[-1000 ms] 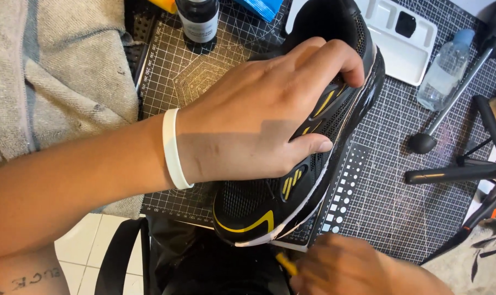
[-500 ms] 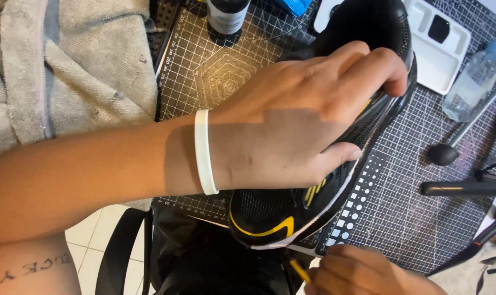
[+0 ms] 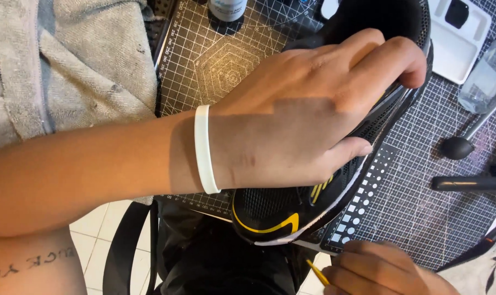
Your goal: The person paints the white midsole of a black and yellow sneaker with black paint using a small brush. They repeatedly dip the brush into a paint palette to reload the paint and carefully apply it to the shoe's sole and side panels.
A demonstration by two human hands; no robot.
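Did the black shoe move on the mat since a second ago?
Cannot tell. The black shoe sits further right in the picture, but the cutting mat shifted right by about as much, so the head camera likely moved.

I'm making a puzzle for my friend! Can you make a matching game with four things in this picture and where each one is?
Things:
1. black and yellow shoe
2. white wristband
3. grey towel
4. white tray

Places:
A. top right corner of the cutting mat
B. under the left hand, on the mat
C. left of the mat
D. around the left wrist

The right hand, at the bottom edge, holds a thin yellow tool.

Pairs: 1-B, 2-D, 3-C, 4-A
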